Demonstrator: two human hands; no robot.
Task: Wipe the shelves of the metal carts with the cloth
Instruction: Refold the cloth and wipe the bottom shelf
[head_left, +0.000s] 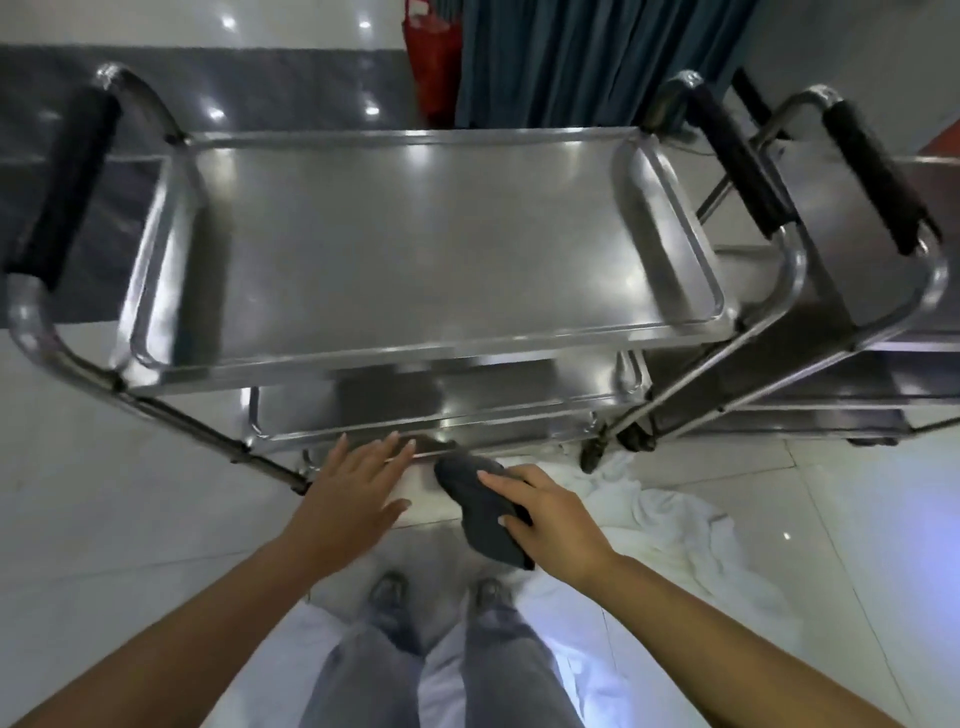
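We are standing in front of a shiny metal cart w/ a flat top shelf and a lower shelf under it. Our left hand is reaching out flat, fingers straight & spread, tips touching the front edge of the lower shelf. It is holding nothing. Our right hand is gripping a dark gray cloth, fingers curled over the top of it. The cloth is bunched up and hanging just in front of that same edge, right beside the left hand's fingertips. Its far end is at the shelf's edge, but we can't tell if it is touching.

The cart is showing black grips on its handles, one at the left & one at the right. A 2nd metal cart is sitting just beside the first, on the right. A white sheet is lying crumpled on the pale tile floor near the carts' feet. We are looking down at our gray pants and shoes. Behind the carts a dark blue curtain is hanging, w/ something red next to it.
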